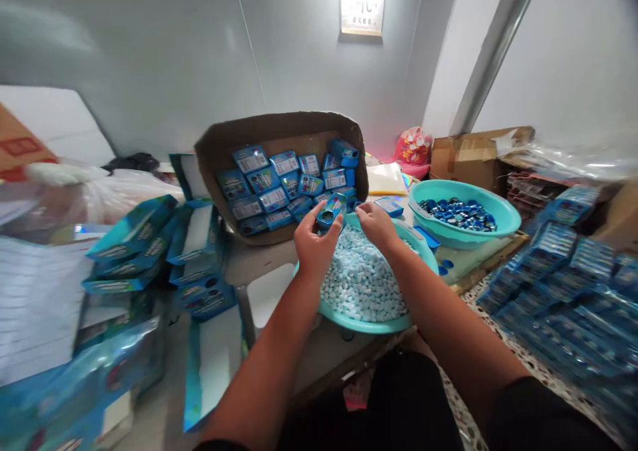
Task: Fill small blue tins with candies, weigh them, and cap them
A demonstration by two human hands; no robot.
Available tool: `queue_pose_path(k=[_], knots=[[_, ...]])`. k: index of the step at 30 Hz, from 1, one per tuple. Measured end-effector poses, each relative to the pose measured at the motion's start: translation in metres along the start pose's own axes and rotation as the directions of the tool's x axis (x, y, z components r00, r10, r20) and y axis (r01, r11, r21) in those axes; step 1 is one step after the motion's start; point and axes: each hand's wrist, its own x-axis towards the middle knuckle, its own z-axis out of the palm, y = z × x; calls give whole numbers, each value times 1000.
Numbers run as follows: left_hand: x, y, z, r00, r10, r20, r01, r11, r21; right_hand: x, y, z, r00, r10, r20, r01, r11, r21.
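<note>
one box (pixel 331 210) gripped, part-hidden, in left hand (pixel 316 240), right hand (pixel 377 225) finger state unclear, forearm (pixel 441 295) hiding basin (pixel 366 327) rim at four o'clock

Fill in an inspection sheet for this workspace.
Surface: table, partly covered.
Job's things: small blue box; turquoise basin of whitish pieces; carton of blue boxes; second basin with blue discs.
Clutter: blue trays and papers at left.
Hands: left hand holds the small blue box; right hand above the turquoise basin, grip unclear.
Cables: nothing certain seen.
Surroundings: grey wall, wall sign, wrapped blue packs at right.
</note>
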Motion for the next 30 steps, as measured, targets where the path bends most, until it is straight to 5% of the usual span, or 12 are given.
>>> queue_pose_path(k=[5,10,13,17,21,25,28,30], knots=[[-1,15,-68,977,82,-196,-86,996,-13,-14,-1,18,964,-44,264,46,999,-3],[-16,-5,-143,973,-60,-223,74,996,53,-34,-18,17,833,-267,484,272,960,62],[-30,-27,-160,963,-152,-225,180,977,112,-40,-26,19,731,-454,510,412,889,199],[-42,-52,-166,970,-241,-45,244,964,104,-42,-30,28,620,-553,557,516,822,242],[-45,-64,-174,948,-307,79,279,926,256,-42,-30,31,604,-521,604,573,810,125],[-48,-61,-180,975,-212,68,190,950,247,-40,-38,30,593,-453,666,601,800,9],[-48,-54,-181,982,-185,-25,187,974,124,-30,-58,35,567,-252,784,586,792,-170],[-47,-50,-181,973,-209,-101,213,977,23,-21,-77,43,494,-72,866,618,730,-292]])
